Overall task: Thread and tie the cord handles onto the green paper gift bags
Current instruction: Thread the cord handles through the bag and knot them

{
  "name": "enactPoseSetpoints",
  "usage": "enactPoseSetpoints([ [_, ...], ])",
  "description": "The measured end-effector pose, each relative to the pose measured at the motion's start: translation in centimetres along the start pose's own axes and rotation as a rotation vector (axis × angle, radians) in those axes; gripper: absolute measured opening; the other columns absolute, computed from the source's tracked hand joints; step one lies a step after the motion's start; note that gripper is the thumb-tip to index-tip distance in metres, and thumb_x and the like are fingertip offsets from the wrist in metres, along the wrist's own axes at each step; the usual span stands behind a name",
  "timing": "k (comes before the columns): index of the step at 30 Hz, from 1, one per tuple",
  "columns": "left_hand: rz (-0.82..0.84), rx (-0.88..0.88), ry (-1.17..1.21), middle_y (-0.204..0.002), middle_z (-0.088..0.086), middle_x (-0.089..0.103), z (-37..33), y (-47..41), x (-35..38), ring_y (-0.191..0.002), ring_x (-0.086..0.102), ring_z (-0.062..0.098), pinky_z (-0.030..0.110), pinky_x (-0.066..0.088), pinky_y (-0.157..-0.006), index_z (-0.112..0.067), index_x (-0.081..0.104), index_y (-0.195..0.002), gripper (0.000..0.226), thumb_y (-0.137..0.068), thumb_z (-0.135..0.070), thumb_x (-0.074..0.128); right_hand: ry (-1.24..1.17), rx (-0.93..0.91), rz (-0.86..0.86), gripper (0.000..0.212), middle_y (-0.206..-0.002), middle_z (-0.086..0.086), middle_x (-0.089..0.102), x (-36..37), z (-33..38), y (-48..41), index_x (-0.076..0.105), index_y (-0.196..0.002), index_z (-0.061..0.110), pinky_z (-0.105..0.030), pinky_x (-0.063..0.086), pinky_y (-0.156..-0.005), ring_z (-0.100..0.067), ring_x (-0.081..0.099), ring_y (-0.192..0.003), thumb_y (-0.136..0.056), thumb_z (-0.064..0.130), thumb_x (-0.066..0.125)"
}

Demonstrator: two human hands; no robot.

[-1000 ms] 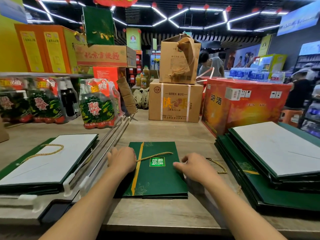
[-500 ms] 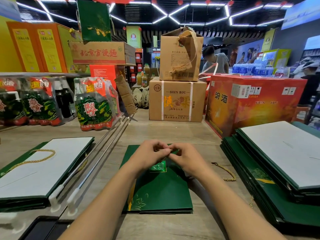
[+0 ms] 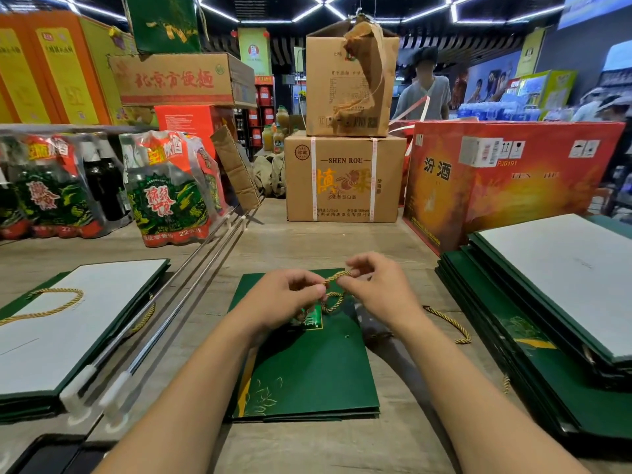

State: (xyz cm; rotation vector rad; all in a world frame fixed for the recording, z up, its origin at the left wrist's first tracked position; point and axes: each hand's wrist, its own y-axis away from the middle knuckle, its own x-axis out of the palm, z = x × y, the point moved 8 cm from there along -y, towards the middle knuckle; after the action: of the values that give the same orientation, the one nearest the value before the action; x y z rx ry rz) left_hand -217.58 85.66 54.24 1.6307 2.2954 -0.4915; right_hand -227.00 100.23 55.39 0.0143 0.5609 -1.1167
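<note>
Left grip & right grip pinch gold cord over green bag, mid-table.
Fingers of both curl round the cord just above the flat-lying bag; cord loops btwn them, ends hidden under fingers, can't tell if knotted or threaded. Bag's top edge & label mostly covered by hands. Spare cord lies near right wrist. Left stack & right stack cut off by frame.

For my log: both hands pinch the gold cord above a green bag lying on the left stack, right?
Not quite. In the head view, the left hand and right hand pinch the gold cord above a green bag lying on the table between the stacks, not on the left stack.
</note>
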Motion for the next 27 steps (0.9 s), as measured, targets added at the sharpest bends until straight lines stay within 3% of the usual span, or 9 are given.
enactPoseSetpoints([
  [3,-0.039,-0.059,0.228,-0.095,0.007,0.075,0.7,-0.3,-0.3,-0.083,0.067,0.017,0.023,0.053,-0.066,-0.013,0.072,-0.105,0.012,-0.095,-0.011,0.066,-0.025,0.066,0.025,0.038,-0.099,0.004,0.058,0.0,-0.3,0.5,0.056,-0.111,0.019,-0.027,0.05,-0.079,-0.01,0.057,-0.088,-0.085,0.024,0.083],
  [7,-0.108,-0.098,0.477,-0.093,0.01,0.072,1.2,-0.5,-0.5,-0.074,0.069,0.014,0.022,0.056,-0.064,-0.005,0.069,-0.106,0.013,-0.094,-0.002,0.063,-0.056,0.037,0.246,0.018,-0.079,-0.001,0.062,1.5,0.5,1.6,0.065,-0.093,0.014,-0.013,0.041,-0.052,-0.009,0.054,-0.065,-0.09,0.026,0.078],
  [9,-0.115,-0.101,0.511,-0.095,0.011,0.072,1.2,-0.5,-0.6,-0.075,0.07,0.014,0.02,0.056,-0.064,-0.004,0.068,-0.107,0.014,-0.094,-0.001,0.063,-0.022,0.008,0.343,0.012,-0.079,-0.006,0.07,2.3,0.9,2.1,0.069,-0.089,0.016,-0.014,0.046,-0.057,-0.007,0.059,-0.065,-0.09,0.024,0.078],
  [12,-0.115,-0.107,0.538,-0.1,0.014,0.071,1.3,-0.7,-0.6,-0.078,0.071,0.016,0.023,0.059,-0.069,-0.003,0.068,-0.11,0.016,-0.094,-0.001,0.063,-0.045,-0.021,0.367,0.007,-0.086,-0.012,0.077,2.6,0.7,2.2,0.072,-0.09,0.012,-0.031,0.056,-0.077,-0.014,0.069,-0.074,-0.089,0.015,0.079],
  [14,-0.127,-0.12,0.546,-0.104,0.015,0.07,1.6,-0.7,-0.7,-0.077,0.072,0.015,0.023,0.059,-0.07,-0.001,0.065,-0.115,0.022,-0.093,-0.001,0.065,-0.098,-0.026,0.351,0.005,-0.082,-0.009,0.078,2.4,0.5,2.0,0.073,-0.093,0.006,-0.028,0.057,-0.074,-0.012,0.072,-0.072,-0.091,0.01,0.076],
  [16,-0.17,-0.12,0.434,-0.111,0.01,0.067,1.9,-0.7,-1.1,-0.086,0.072,0.015,0.028,0.06,-0.076,-0.008,0.063,-0.12,0.029,-0.092,-0.006,0.07,-0.117,-0.026,0.333,0.007,-0.077,-0.004,0.077,2.1,0.4,1.8,0.074,-0.096,0.003,-0.018,0.051,-0.064,-0.005,0.069,-0.065,-0.092,0.009,0.074],
  [18,-0.252,-0.022,0.113,-0.118,-0.003,0.063,1.1,-0.5,-2.0,-0.102,0.064,0.01,0.032,0.055,-0.088,-0.024,0.059,-0.123,0.037,-0.09,-0.021,0.075,-0.11,-0.026,0.313,0.005,-0.076,-0.001,0.076,1.9,0.3,1.6,0.076,-0.096,0.005,-0.013,0.048,-0.06,0.001,0.065,-0.06,-0.093,0.008,0.072],
  [21,-0.216,0.174,-0.136,-0.12,-0.015,0.06,-1.2,0.0,-1.6,-0.112,0.055,0.002,0.025,0.046,-0.092,-0.036,0.059,-0.122,0.035,-0.09,-0.035,0.074,-0.069,-0.036,0.289,0.012,-0.08,0.0,0.077,1.7,0.4,1.5,0.077,-0.104,0.009,-0.008,0.043,-0.058,0.008,0.06,-0.059,-0.096,0.007,0.068],
  [27,-0.064,0.191,-0.132,-0.086,-0.008,0.076,-1.1,0.4,0.0,-0.081,0.07,0.001,0.02,0.053,-0.074,-0.022,0.073,-0.1,0.012,-0.088,-0.023,0.077,-0.085,-0.012,0.255,0.006,-0.083,-0.005,0.078,1.3,0.0,1.6,0.077,-0.098,0.009,-0.008,0.04,-0.053,0.006,0.058,-0.057,-0.093,0.009,0.073],
])
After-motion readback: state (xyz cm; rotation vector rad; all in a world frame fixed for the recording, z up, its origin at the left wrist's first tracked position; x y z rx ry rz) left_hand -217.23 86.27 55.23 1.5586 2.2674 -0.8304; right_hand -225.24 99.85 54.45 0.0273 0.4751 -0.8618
